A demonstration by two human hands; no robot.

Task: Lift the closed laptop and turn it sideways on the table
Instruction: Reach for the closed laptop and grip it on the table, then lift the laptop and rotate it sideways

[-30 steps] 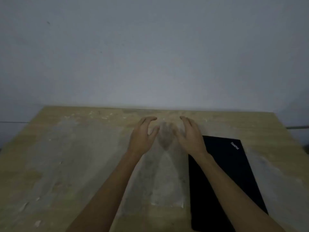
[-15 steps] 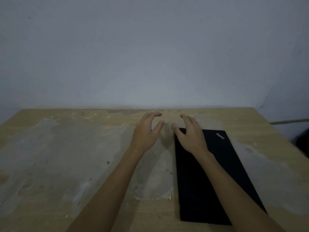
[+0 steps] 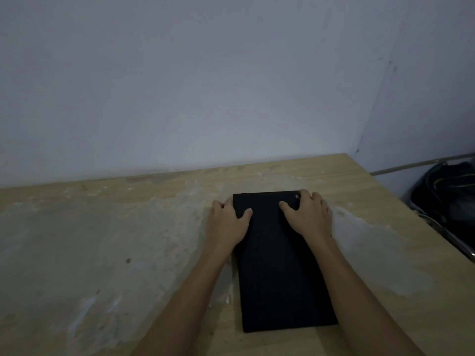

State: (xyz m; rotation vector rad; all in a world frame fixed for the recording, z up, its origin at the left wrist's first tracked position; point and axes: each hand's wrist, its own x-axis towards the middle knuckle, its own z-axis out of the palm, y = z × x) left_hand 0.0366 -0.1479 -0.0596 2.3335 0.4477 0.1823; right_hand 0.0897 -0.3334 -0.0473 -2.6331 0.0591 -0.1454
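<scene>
The closed laptop (image 3: 280, 263) lies flat on the wooden table (image 3: 102, 240), long side running from the near edge toward the far edge, right of centre. Half a second ago both hands hovered open above its far end; now the left hand (image 3: 230, 222) clasps the far-left corner and the right hand (image 3: 308, 217) the far-right corner, thumbs on the lid.

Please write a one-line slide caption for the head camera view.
Both hands, left and right, grip the far end of a closed black laptop lying lengthwise on a worn table.
</scene>
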